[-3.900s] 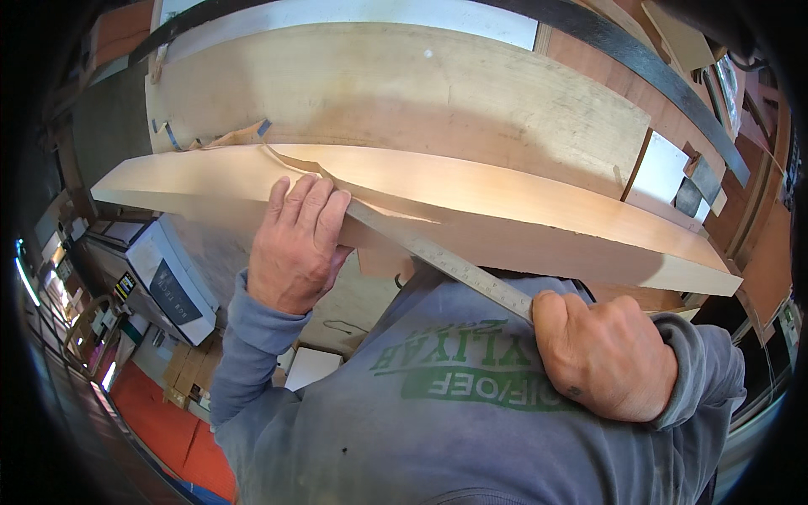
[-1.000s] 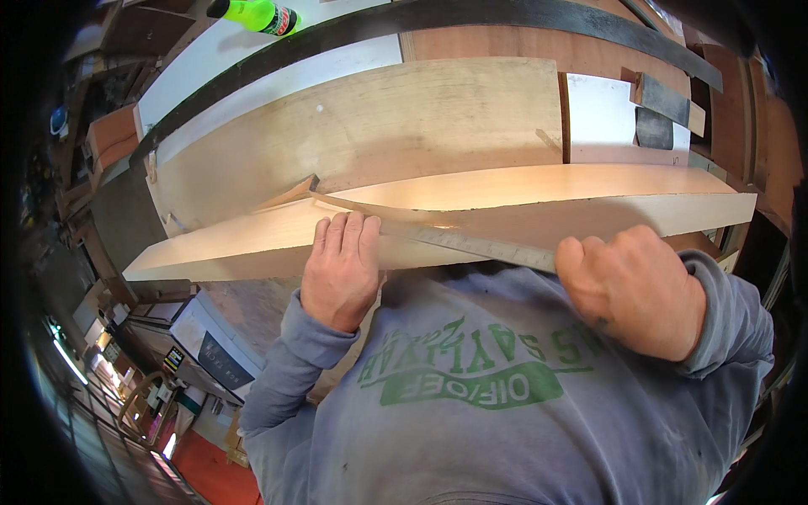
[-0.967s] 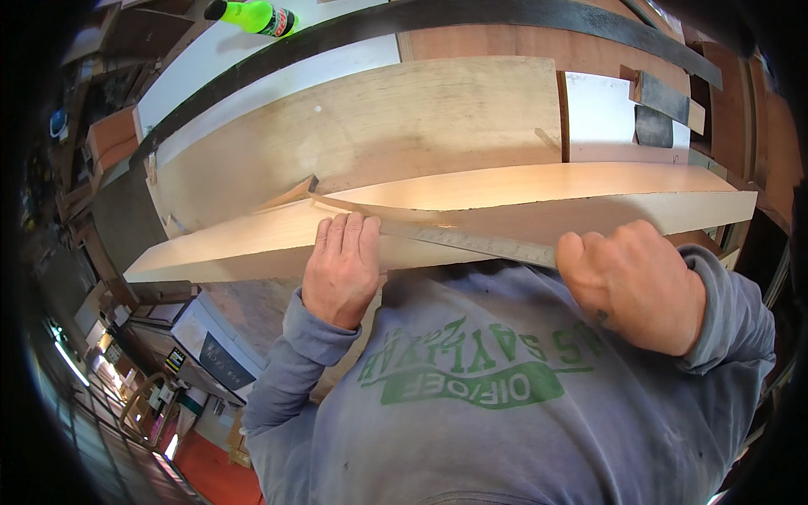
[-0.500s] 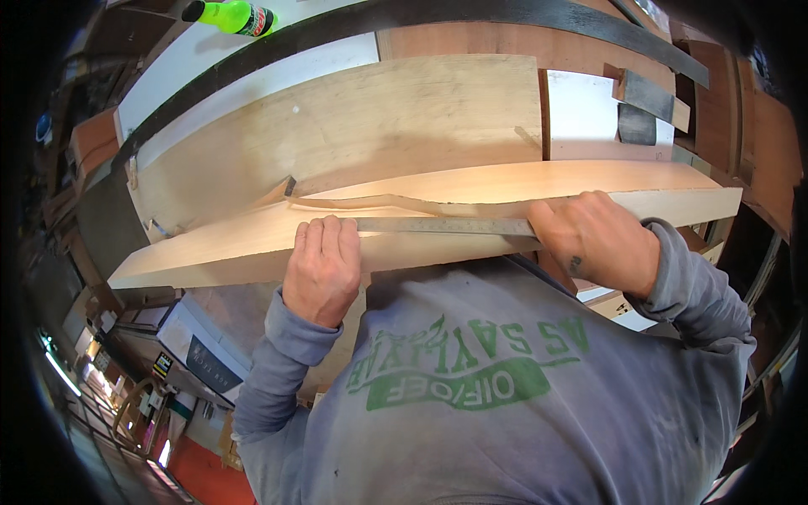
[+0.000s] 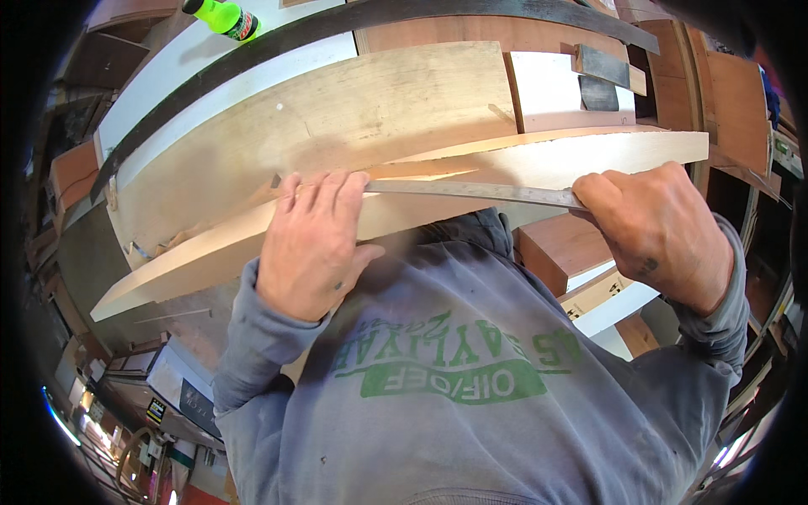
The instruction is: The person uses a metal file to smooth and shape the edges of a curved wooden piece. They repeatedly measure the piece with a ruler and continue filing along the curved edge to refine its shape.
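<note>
My right hand (image 5: 661,231) is closed in a fist around one end of a long, flat, grey metal strip (image 5: 471,193). My left hand (image 5: 313,240) lies over the strip's other end, fingers bent over it and thumb apart. Between them the strip lies along the edge of a long pale wooden board (image 5: 614,160), which stands tilted on its side in front of my body. Whether it is a ruler or a file I cannot tell. The board's outline is curved, and its left end is tapered. My left hand and the strip hide part of its middle.
Beyond the board lies a wide plywood panel (image 5: 387,97). A long dark curved strip (image 5: 278,44) runs behind it, with a green bottle (image 5: 223,18) at the back left. A small wooden block (image 5: 608,67) rests at right, and a brown wooden box (image 5: 562,248) stands below the board.
The board has tipped, showing more of its side at right. My right hand has moved right and my hands are farther apart, with more of the metal strip showing between them.
</note>
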`<state>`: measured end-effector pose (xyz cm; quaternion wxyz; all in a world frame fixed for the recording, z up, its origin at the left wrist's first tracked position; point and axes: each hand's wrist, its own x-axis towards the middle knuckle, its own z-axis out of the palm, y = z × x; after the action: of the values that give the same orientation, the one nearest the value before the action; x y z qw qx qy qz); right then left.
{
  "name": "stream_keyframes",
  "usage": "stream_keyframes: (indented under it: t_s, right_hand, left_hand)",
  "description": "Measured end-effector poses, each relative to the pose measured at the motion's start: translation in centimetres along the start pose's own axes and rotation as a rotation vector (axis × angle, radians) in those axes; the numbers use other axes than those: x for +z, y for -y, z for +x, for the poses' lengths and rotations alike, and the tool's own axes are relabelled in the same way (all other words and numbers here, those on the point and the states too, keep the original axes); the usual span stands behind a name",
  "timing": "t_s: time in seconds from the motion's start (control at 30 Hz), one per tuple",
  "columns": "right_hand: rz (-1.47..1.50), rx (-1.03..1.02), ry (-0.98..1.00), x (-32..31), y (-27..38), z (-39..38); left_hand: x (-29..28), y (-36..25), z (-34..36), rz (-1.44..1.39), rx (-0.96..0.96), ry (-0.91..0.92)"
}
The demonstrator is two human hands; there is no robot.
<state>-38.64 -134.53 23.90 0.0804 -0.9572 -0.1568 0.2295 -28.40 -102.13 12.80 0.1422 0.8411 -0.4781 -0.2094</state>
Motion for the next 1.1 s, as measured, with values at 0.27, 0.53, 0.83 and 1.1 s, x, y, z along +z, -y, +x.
stream_keyframes:
  t_s: [0.27, 0.53, 0.83, 1.1]
  right_hand:
    - [0.057, -0.064, 0.001, 3.5, -3.7, -2.1]
    - [-0.133, -0.272, 0.092, 3.8, -9.6, -1.9]
    - [0.223, -0.548, 0.057, 5.4, -13.1, 0.8]
    - [0.045, -0.562, 0.132, 8.0, -14.3, 2.4]
  left_hand:
    - [6.2, -3.7, 2.7, 0.15, -0.112, -0.145]
    - [6.8, -6.6, 3.5, 0.301, -0.24, -0.237]
    - [6.0, -7.0, 4.9, 0.33, -0.24, -0.105]
    - [5.7, -7.2, 5.3, 0.282, -0.296, -0.026]
